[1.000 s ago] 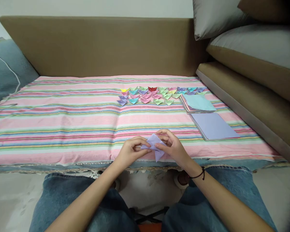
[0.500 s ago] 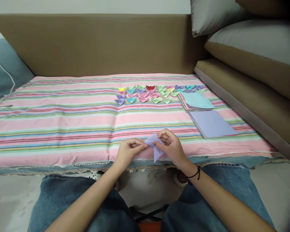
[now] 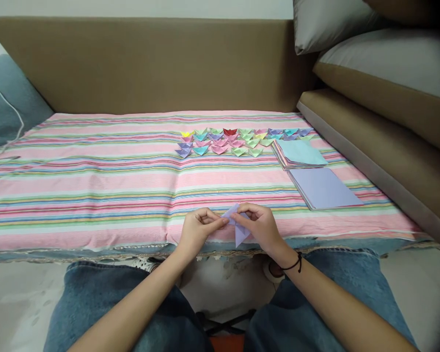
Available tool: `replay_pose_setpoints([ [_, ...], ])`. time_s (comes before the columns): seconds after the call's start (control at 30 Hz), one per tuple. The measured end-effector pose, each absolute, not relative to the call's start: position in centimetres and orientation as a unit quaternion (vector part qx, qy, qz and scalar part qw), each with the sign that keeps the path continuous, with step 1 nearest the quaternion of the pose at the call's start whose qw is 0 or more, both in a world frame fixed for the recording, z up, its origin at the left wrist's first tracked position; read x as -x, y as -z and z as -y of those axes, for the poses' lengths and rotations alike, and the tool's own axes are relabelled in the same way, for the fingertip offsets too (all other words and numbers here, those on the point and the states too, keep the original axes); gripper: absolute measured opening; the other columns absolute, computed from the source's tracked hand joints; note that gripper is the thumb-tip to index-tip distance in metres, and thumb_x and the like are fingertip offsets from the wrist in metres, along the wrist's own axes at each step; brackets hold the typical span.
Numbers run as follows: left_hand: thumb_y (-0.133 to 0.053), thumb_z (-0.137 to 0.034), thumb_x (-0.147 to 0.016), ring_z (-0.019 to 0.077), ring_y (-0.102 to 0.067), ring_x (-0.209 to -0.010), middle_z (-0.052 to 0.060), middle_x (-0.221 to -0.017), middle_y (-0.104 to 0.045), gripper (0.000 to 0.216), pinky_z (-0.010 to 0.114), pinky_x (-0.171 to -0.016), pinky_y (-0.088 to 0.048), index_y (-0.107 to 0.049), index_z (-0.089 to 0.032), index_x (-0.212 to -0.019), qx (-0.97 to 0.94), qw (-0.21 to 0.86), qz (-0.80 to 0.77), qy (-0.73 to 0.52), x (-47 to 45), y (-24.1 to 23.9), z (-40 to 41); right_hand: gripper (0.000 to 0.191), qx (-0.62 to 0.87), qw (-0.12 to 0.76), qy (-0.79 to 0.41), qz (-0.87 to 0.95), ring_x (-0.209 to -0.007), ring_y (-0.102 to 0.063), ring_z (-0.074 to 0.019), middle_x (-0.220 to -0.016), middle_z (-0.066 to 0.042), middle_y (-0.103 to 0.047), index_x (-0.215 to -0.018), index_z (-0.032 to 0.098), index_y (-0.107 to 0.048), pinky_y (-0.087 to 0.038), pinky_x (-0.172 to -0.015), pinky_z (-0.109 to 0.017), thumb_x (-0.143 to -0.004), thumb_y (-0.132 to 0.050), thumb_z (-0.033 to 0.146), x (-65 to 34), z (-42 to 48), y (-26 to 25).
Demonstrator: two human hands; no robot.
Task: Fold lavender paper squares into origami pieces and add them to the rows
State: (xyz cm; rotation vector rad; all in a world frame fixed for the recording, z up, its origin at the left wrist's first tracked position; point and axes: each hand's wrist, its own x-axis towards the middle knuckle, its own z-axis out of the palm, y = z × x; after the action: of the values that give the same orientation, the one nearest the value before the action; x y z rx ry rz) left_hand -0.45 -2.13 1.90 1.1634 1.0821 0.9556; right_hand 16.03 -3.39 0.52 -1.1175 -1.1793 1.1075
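A partly folded sheet of purple origami paper (image 3: pixel 241 235) is held between both hands above the near edge of the striped cloth. My left hand (image 3: pixel 199 227) pinches its left corner between thumb and fingers. On the paper's right side, my right hand (image 3: pixel 260 225) grips it, thumb in front and fingers behind, covering much of the upper part. One pointed flap hangs down below the right thumb. Farther back, several small folded paper boats (image 3: pixel 219 149) in many colours stand in rows.
Right of the boats lies a stack of paper topped with light blue (image 3: pixel 302 152). Nearer is another stack with a purple top sheet (image 3: pixel 326 188). Thick cushions (image 3: pixel 381 122) line the right side, and a brown backrest (image 3: pixel 150 68) rises behind the striped cloth (image 3: pixel 77 186).
My right fingers have shifted down and left over the paper's top, hiding more of it. Both hands keep hold, and the view has shifted slightly.
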Motion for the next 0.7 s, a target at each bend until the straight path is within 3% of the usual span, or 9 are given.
replay_pose_setpoints([
  [0.47,-0.080,-0.029,-0.056,0.0146,-0.064,-0.062,0.004,-0.065,-0.071,0.024,0.025,-0.060,-0.048,-0.062,-0.014,-0.060,-0.464,0.636,-0.462,-0.408,0.62,-1.50,1.90,0.020,0.489,0.569,-0.501,0.432,-0.055,-0.054,-0.0123,-0.058,0.001,-0.059,-0.061,0.018,-0.061,-0.041,-0.050,-0.024,-0.058,-0.078,0.028,-15.99,3.36,-0.35],
  [0.7,-0.081,-0.028,-0.054,0.0139,-0.064,-0.060,0.003,-0.062,-0.070,0.024,0.023,-0.058,-0.047,-0.063,-0.013,-0.060,-0.455,0.636,-0.477,-0.401,0.58,-1.56,1.89,0.041,0.460,0.574,-0.561,0.379,-0.050,-0.057,-0.0114,-0.062,0.004,-0.066,-0.073,0.022,-0.044,-0.040,-0.046,-0.020,-0.057,-0.080,0.029,-15.96,3.53,-0.53],
])
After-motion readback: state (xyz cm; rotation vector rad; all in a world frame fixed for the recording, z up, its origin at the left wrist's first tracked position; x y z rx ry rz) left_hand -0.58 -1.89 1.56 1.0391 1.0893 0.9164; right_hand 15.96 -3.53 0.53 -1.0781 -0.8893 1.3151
